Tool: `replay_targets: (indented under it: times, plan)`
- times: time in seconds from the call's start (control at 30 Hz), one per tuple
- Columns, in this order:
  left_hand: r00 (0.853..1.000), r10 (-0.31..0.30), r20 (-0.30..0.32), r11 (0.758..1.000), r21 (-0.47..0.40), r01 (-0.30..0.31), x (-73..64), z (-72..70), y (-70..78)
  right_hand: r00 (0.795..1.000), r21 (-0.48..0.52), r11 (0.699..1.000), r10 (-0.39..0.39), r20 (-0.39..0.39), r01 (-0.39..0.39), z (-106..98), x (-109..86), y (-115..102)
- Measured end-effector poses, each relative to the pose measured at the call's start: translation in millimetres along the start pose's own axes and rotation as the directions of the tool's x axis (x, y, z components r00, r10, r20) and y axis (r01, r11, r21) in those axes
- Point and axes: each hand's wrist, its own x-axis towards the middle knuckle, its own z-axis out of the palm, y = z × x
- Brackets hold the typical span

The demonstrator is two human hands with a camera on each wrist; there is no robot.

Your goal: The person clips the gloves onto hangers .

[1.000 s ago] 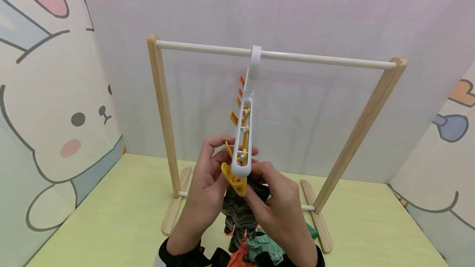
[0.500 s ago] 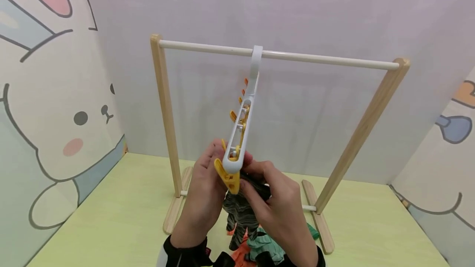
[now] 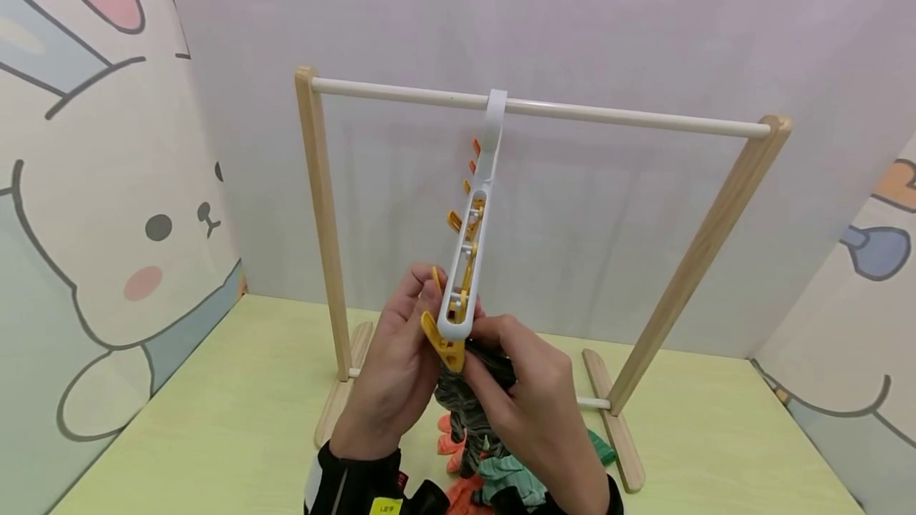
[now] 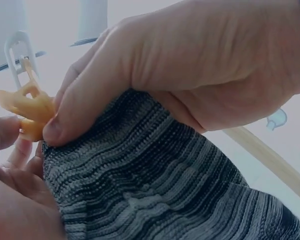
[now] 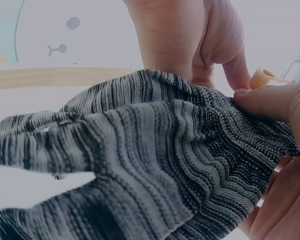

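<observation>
A white hanger (image 3: 455, 330) hangs by its hook from the rack's bar and carries several yellow and orange clips. My left hand (image 3: 393, 376) is at the hanger's near end, its thumb and fingers pinching a yellow clip (image 3: 445, 346). My right hand (image 3: 537, 388) pinches the cuff of a black-and-grey striped knit glove (image 5: 135, 135). In the left wrist view, the right thumb presses the glove's edge right beside the clip. Whether the clip bites the cuff is not visible. The glove's fingers droop below my hands, partly hidden in the head view.
Coral (image 3: 465, 496) and mint-green (image 3: 511, 479) knit pieces lie on the pale yellow table (image 3: 236, 412) beneath the hands. The rack has wooden posts (image 3: 325, 221) on both sides, a white top bar (image 3: 615, 112) and wooden feet.
The hanger's near end has swung left and partly back right. Both hands shift slightly with it, still close together. The drooping glove has moved, baring more of the coral piece below.
</observation>
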Motion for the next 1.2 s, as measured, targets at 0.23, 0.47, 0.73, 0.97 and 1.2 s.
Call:
replay_targets:
  times: [0.23,0.47,0.73,0.97,1.2]
  plan:
    - [1.000,-0.005,0.027,1.000,0.001,0.004,-0.9,-3.7,-0.1,1.000,-0.005,1.000,0.026,-0.005,-0.026,0.3,-1.0,0.4]
    - [0.998,0.000,0.059,0.999,0.032,-0.002,-2.7,-6.3,1.4,0.998,-0.054,0.999,-0.009,-0.057,0.006,0.5,0.6,-0.4]
    - [0.998,-0.017,0.058,0.999,-0.044,0.019,-2.3,-6.0,-0.1,0.998,-0.053,0.998,0.018,-0.052,-0.021,1.0,-0.8,-0.9]
    - [0.999,-0.021,0.030,0.999,-0.042,0.022,-1.9,-5.0,-0.6,0.997,-0.051,0.999,-0.005,-0.079,0.001,2.1,-1.2,0.5]
    - [1.000,-0.019,-0.002,0.999,0.034,0.019,-1.0,-2.8,-1.8,0.996,-0.055,0.998,-0.011,-0.093,0.006,1.7,-0.9,1.9]
